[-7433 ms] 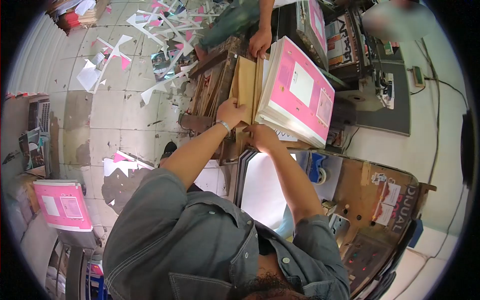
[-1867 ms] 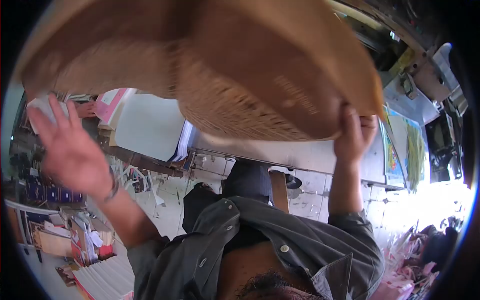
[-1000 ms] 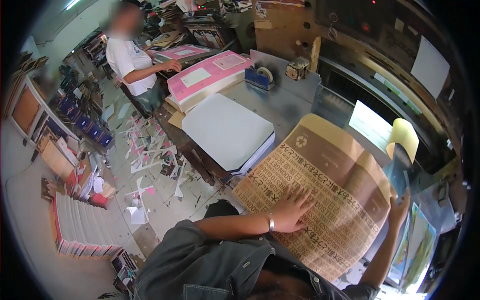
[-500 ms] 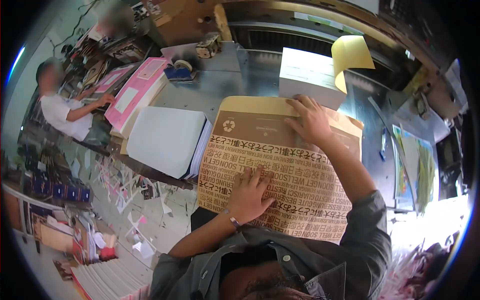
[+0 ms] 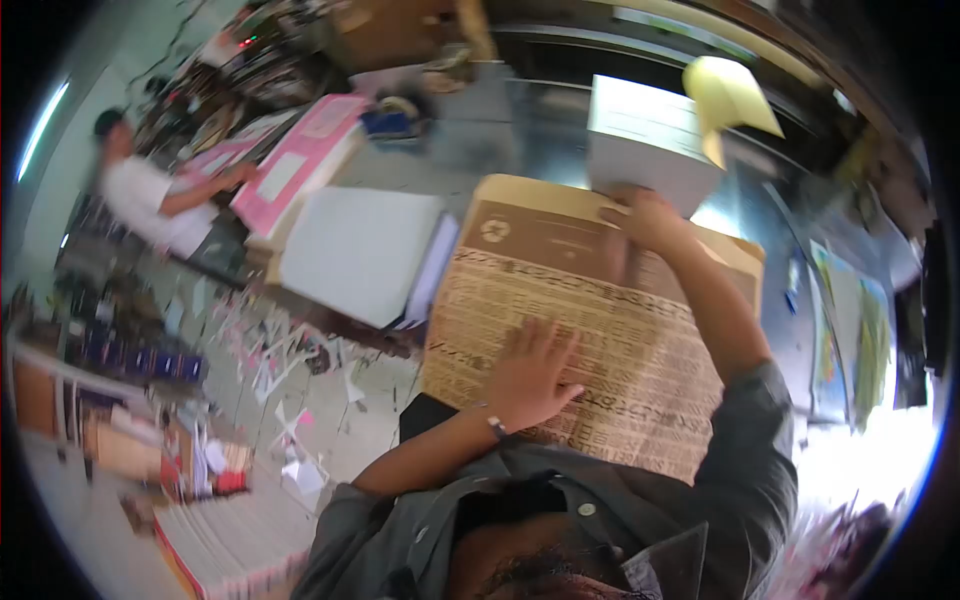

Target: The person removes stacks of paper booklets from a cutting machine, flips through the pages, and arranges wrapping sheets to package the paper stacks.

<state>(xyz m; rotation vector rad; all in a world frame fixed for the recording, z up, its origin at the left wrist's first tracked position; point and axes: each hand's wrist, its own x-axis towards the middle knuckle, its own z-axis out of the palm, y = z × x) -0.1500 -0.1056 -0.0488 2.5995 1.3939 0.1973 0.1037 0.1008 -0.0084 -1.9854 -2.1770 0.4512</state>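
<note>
My left hand (image 5: pixel 535 375) lies flat, fingers spread, on a large brown paper sheet (image 5: pixel 570 300) printed with rows of lettering, a recycling mark and a dark brown band. My right hand (image 5: pixel 652 218) is at the sheet's far edge, against the front of a white stack of paper (image 5: pixel 650 115). Its fingers are bent and blurred, so what they grip, if anything, does not show. A yellow sheet (image 5: pixel 735 95) curls up at the right end of the white stack.
Left of the brown sheet is another white stack (image 5: pixel 360 250), with a pink-topped stack (image 5: pixel 305 160) behind it. A blue tape dispenser (image 5: pixel 393 120) stands at the back. A person (image 5: pixel 160 195) works at the far left. Paper scraps (image 5: pixel 290 420) litter the floor.
The view has shifted, so the scene sits further right. My right hand has gone from spread on the brown sheet to bent fingers at the white stack's front. My left hand stays flat.
</note>
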